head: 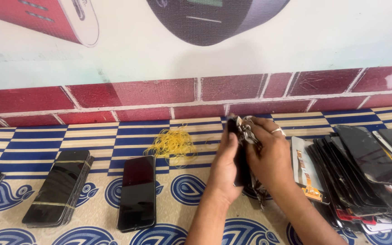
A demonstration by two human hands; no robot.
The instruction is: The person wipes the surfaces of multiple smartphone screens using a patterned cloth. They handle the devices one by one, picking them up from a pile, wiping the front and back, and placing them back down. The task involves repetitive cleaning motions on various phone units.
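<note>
Phone screens (pixel 240 154), a dark upright stack, sit clamped between both hands above the patterned mat (pixel 91 227). Left hand (pixel 225 165) wraps its near side; right hand (pixel 268 156) grips the other side, fingers curled. Beyond lie yellow rubber bands (pixel 173 144).

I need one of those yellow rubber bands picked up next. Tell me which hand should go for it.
Probably the left hand: it is on the side of the rubber bands. The right hand is farther off. Both hands grip the stack of screens, so one must let go.
</note>
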